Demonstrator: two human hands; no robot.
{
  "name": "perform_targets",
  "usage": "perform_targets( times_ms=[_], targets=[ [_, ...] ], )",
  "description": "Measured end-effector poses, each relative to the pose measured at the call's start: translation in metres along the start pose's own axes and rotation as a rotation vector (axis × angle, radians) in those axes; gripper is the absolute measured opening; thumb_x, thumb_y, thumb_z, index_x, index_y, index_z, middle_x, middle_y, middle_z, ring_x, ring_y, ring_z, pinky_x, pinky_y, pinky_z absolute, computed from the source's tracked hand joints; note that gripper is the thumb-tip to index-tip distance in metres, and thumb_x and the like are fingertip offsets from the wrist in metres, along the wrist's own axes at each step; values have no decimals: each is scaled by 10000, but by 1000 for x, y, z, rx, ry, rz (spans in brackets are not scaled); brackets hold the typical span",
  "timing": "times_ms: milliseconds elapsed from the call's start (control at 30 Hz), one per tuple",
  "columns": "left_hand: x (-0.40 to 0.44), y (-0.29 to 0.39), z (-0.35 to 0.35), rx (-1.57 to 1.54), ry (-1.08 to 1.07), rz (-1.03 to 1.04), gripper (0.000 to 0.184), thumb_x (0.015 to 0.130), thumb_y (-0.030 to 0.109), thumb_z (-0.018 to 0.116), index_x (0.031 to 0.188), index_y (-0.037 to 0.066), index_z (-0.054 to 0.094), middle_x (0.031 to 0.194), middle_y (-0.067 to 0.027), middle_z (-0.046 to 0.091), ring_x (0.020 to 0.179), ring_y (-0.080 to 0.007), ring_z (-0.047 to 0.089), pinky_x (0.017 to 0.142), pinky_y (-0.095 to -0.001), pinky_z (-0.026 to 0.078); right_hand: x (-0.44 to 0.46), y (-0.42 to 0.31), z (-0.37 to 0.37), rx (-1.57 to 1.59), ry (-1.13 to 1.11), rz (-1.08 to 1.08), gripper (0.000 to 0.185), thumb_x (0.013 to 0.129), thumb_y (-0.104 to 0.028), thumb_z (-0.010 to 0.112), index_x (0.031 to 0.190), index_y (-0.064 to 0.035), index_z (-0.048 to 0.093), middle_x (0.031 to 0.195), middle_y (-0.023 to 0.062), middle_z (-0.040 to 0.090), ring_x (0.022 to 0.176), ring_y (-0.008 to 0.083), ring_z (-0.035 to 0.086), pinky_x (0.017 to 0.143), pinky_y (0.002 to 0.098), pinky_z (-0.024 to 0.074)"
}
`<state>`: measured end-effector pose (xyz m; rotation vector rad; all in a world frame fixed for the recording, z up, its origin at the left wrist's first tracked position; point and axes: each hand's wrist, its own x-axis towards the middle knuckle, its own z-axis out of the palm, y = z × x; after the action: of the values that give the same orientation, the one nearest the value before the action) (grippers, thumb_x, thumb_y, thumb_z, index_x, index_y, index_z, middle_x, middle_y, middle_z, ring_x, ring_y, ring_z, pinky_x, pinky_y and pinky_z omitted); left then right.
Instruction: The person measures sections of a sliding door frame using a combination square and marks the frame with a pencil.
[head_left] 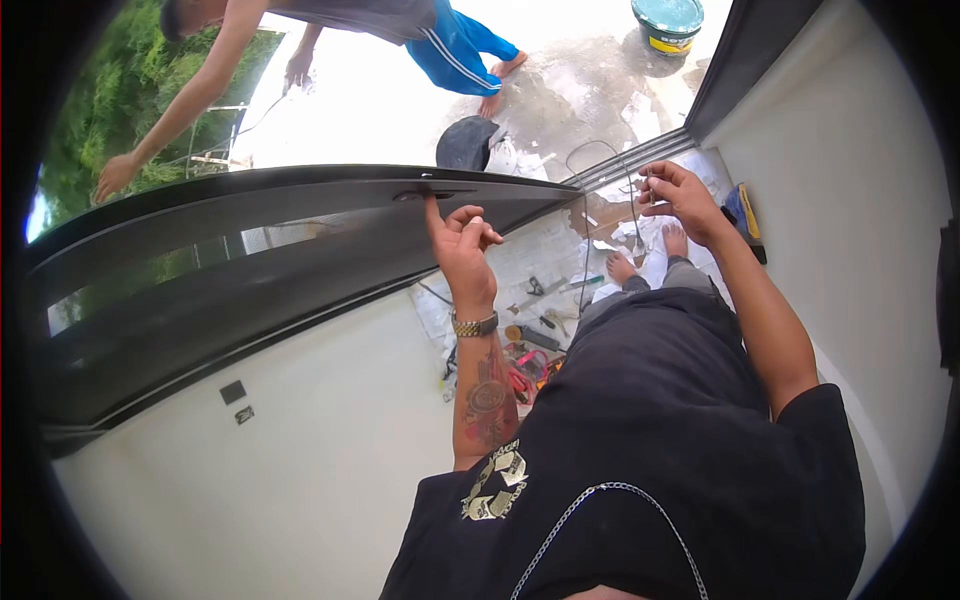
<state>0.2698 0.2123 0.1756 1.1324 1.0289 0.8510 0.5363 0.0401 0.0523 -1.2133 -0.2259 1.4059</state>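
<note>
My left hand (466, 250) is raised, with the index finger stretched up to a recessed latch (407, 196) in the edge of a dark-framed sliding door or window panel (300, 196). The other fingers of this hand curl loosely and hold nothing that I can see. My right hand (688, 203) is up by the right wall, thumb and fingertips pinched together. Something thin and small seems to be between them, but its kind is too small to make out. A thin cable (632, 190) hangs just left of that hand.
Beyond the opening a person in blue trousers (455, 50) leans with arms out. A green-lidded bucket (668, 22) and a black bucket (465, 143) stand outside. Several tools (535, 338) and scraps lie on the floor by my feet. A wall socket (232, 391) is at the left.
</note>
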Motion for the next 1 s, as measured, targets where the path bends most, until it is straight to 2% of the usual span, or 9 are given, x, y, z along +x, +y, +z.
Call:
perform_targets(
  times_ms=[33,67,100,167,333,467,567,767,1000],
  targets=[
    [0,-3,-2,194,3,32,821,892,-65,479,1581,112,69,1078,-133,544,681,-112,556,597,-292,520,9,-9,21,-32,-64,-29,246,995,-155,551,1217,-72,616,1030,40,632,915,134,626,766,310,566],
    [1,-12,-6,297,18,80,839,885,-76,480,1592,156,92,1025,-109,561,621,-97,519,574,-263,492,20,-15,40,-59,-101,-61,264,995,-179,566,1235,-79,616,1025,32,638,926,132,639,767,305,570],
    [0,-19,-10,322,21,73,839,885,-76,480,1592,156,92,1025,-109,561,621,-97,519,574,-263,492,32,-18,56,-56,-124,-79,279,995,-175,567,1248,-71,618,1037,37,642,917,132,641,758,297,571],
    [1,-31,-15,655,17,109,872,879,-61,494,1597,159,52,1027,-110,567,612,-89,517,579,-272,487,48,-23,90,27,-185,-87,290,995,-162,564,1258,-46,608,1019,45,644,909,136,642,760,288,574],
    [7,-46,-22,996,29,142,968,846,-22,553,1590,138,-45,1061,-160,586,671,-158,595,626,-288,511,75,-15,153,124,-297,-166,281,975,-101,580,1238,-6,611,990,63,645,900,135,644,791,296,587],
    [9,-56,-20,1027,-7,94,1005,852,-20,536,1563,127,-158,1043,-160,590,682,-168,599,630,-287,510,78,-25,186,146,-333,-250,265,944,-28,587,1201,19,628,974,65,645,901,123,642,815,300,597],
    [12,-63,-22,1002,-13,94,1001,852,-19,532,1557,110,-168,1012,-152,590,685,-166,589,628,-286,508,80,-32,202,162,-354,-301,293,910,10,601,1201,31,627,968,66,650,900,129,644,810,300,594],
    [15,-69,-27,941,-40,202,984,847,-25,526,1556,95,-146,915,-118,582,713,-155,574,632,-277,501,91,-37,218,62,-409,-382,272,884,-7,643,1152,28,666,992,65,689,889,123,642,779,290,567],
    [20,-68,-38,1019,-64,214,960,840,-31,528,1557,68,-103,845,-90,567,714,-156,572,644,-281,498,87,-43,225,21,-361,-391,242,877,-31,666,1111,17,698,937,57,710,875,123,655,790,283,545]
  ],
)
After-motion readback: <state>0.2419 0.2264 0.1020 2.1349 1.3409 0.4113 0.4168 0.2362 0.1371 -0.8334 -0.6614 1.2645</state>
